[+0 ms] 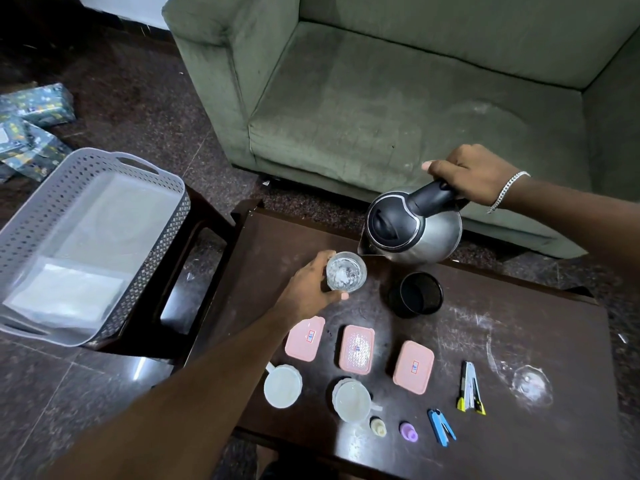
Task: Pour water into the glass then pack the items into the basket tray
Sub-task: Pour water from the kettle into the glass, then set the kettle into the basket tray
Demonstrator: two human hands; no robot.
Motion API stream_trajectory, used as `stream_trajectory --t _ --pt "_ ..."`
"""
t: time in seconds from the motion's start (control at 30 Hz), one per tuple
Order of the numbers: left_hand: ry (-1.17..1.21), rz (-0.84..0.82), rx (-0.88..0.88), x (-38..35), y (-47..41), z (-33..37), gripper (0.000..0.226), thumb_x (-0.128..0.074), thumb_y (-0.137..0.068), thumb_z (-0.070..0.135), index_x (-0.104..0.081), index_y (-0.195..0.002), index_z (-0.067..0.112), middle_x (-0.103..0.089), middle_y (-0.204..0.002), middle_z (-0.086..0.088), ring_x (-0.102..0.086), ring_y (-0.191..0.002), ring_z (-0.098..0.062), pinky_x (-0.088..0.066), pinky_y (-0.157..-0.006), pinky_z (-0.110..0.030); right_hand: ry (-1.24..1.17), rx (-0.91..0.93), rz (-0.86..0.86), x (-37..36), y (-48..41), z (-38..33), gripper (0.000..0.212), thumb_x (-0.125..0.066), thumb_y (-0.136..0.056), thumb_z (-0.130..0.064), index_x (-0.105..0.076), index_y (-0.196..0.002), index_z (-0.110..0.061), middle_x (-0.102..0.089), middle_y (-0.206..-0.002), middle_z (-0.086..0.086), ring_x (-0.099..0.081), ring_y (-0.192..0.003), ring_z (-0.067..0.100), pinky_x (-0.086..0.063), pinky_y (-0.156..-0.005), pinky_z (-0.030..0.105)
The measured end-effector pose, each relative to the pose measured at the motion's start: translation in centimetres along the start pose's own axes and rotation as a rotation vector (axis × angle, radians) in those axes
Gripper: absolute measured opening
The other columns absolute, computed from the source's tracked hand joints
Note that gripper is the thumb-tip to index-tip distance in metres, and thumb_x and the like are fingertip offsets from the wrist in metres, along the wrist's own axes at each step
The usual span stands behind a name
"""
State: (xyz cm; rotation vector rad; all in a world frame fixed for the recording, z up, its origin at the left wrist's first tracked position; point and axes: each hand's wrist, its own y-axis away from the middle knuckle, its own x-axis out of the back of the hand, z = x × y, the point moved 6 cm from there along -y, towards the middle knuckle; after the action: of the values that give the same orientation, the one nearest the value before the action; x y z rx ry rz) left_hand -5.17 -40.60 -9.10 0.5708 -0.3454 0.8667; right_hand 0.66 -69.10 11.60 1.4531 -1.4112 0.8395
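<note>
The left forearm crosses the lower frame, and the left hand (308, 289) is wrapped around a clear glass (346, 271) standing on the dark table (519, 341), thumb and fingers clasped on its near side. Water shows inside the glass. The right hand (474, 173), with a silver bracelet (507, 190) at the wrist, is clenched on the black handle of a steel kettle (414, 228), which is tilted with its spout just above the far rim of the glass; whether a stream is running at this instant is hard to tell.

On the table lie three pink lidded boxes (356, 349) in a row, two round white lidded containers (282, 386) below them, one black mesh cup (415, 294) just right of the glass, one yellow-tipped cutter (470, 389), one blue clip-like tool (440, 427), one small cream piece (378, 426), one purple piece (408, 431), and one clear lid or dish (531, 384) at the right.

One grey perforated basket tray (166, 237) sits on a separate dark stand (194, 244) to the left, well apart from the glass, holding what looks like a clear flat insert. A green sofa (415, 98) stands behind.
</note>
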Motion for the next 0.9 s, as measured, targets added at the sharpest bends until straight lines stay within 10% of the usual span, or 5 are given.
stream_trajectory --t 0.47,0.9 --pt "-0.454 0.096 -0.243 17.0 4.1 0.0 0.098 -0.084 -0.080 0.042 -0.027 -0.159 0.023 -0.035 -0.164 -0.002 -0.036 -0.150 -0.020 -0.030 -0.122 -0.032 -0.431 -0.071 0.150 4.9 -2.0 -8.5 0.059 -0.054 -0.088 -0.049 -0.061 -0.057 0.001 -0.059 -0.047 0.020 -0.051 -0.036 0.021 -0.039 -0.050 0.030" --pt "-0.557 0.342 0.106 35.7 15.4 -10.6 0.097 -0.070 -0.084 0.065 -0.018 -0.159 0.030 -0.036 -0.163 -0.002 -0.044 -0.144 -0.029 -0.044 -0.109 -0.046 -0.894 0.000 0.120 0.1 -7.4 -28.7 0.057 -0.053 -0.094 -0.036 -0.052 -0.043 -0.012 -0.052 -0.042 0.013 -0.047 -0.035 0.026 -0.041 -0.049 0.032"
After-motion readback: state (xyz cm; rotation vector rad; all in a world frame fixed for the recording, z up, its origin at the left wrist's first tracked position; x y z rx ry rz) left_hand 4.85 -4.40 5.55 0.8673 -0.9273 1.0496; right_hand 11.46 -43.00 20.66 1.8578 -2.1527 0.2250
